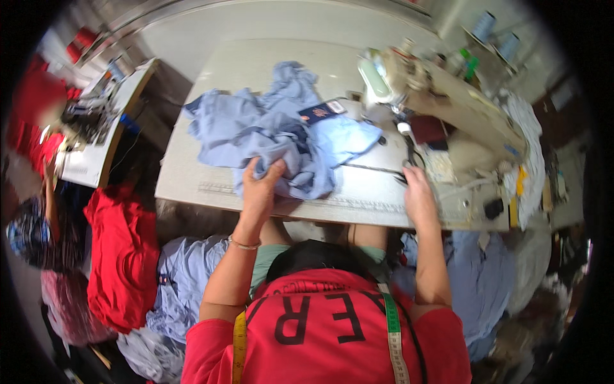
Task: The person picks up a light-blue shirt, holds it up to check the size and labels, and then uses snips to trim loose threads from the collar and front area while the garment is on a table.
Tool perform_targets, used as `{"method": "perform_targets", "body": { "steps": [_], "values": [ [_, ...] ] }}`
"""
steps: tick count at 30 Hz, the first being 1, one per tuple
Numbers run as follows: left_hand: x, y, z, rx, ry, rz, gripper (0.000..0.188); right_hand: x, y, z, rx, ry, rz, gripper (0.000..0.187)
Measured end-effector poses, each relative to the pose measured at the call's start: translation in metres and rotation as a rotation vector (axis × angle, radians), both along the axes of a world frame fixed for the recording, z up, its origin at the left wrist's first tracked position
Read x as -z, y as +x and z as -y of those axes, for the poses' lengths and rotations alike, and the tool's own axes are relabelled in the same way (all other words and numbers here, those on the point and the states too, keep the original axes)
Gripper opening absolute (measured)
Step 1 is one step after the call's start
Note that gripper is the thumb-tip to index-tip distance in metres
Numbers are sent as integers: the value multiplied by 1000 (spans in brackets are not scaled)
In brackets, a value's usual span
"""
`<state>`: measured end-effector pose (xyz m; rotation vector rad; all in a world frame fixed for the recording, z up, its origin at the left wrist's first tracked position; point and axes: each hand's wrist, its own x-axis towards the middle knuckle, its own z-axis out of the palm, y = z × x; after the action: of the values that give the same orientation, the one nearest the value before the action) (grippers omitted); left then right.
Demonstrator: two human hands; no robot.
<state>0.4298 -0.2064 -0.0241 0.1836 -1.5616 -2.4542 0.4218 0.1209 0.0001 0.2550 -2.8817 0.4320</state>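
Note:
A crumpled light blue garment (236, 125) lies on the sewing table, with a dark tag (322, 112) on top of it. My left hand (259, 189) grips the garment's near edge, thumb and fingers closed on a fold. Over to the right, my right hand (419, 195) is closed around the dark handles of a pair of scissors (377, 169). Their thin blades point left toward the cloth. Part of the grip is hidden by the fingers. The sewing machine (448, 96) stands just beyond my right hand.
A ruler strip (358, 203) runs along the table's front edge. Thread cones (484, 25) stand at the back right. Light blue cloth piles (185, 275) and a red cloth (121, 256) lie below at the left. Another person in red (38, 102) sits at a left-hand table.

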Motion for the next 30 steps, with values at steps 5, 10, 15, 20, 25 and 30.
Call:
{"method": "perform_targets", "body": {
  "steps": [5, 10, 15, 20, 25, 30],
  "values": [
    [12, -8, 5, 77, 206, 65, 26, -7, 8, -10, 39, 112, -29, 27],
    [5, -8, 7, 148, 350, 60, 28, -6, 9, -9, -65, -85, -97, 19],
    [-8, -10, 5, 192, 372, 111, 28, -36, 16, 54, -228, -343, 45, 10],
    [-14, -10, 2, 208, 363, 135, 24, -57, 0, 124, -450, -534, 169, 14],
    [-7, -11, 6, 250, 335, 122, 23, -42, -15, 145, -498, -294, 21, 20],
    [-1, -11, 5, 230, 348, 118, 24, -40, -15, 149, -489, -204, -78, 20]
  ]
}}
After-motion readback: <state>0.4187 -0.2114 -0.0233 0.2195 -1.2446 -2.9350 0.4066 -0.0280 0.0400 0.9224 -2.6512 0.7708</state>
